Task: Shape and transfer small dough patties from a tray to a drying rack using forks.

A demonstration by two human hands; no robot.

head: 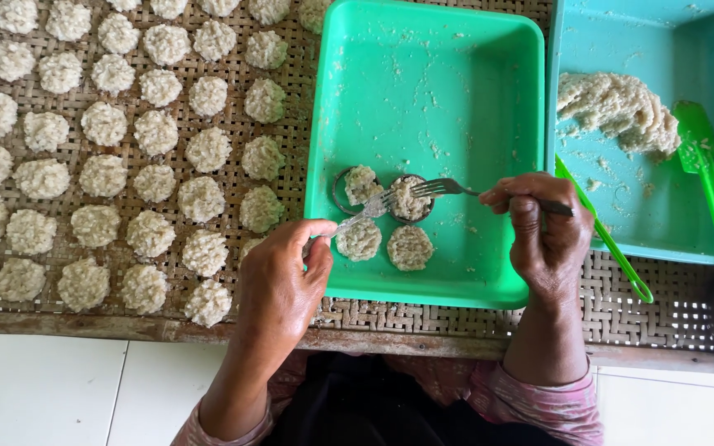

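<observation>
Head view shows me a crowded workspace. My green tray (pixel 489 99) lies on a woven bamboo mat (pixel 299 107); its right wall touches a blue tray (pixel 704 239), and its near rim sits close to the mat's wooden edge (pixel 126 326), beyond which is white tabletop (pixel 43 388). Open room is the bare far half of the green tray; its floor is smeared with sticky crumbs.

My left hand (pixel 278 285) has its fingers pinched narrow around the handle of a metal fork (pixel 365 213), whose tines reach toward an empty-edged ring mould (pixel 349 188) with a rice patty (pixel 363 183) beside it. My right hand (pixel 543 231) grips a second fork (pixel 448 188), fingers closed on the handle, tines resting on the filled ring mould (pixel 411 200). Two finished patties (pixel 411 246) lie just near of the rings, round, lumpy and pale.

Left of the tray, rows of shaped cakes (pixel 105 173) fill the mat, close together but apart. In the blue tray sits a grainy heap of rice mash (pixel 617 107), with a green plastic spatula (pixel 708 182) touching its right side. A thin green loop handle (pixel 605 239) leans over the tray's wall by my right wrist.
</observation>
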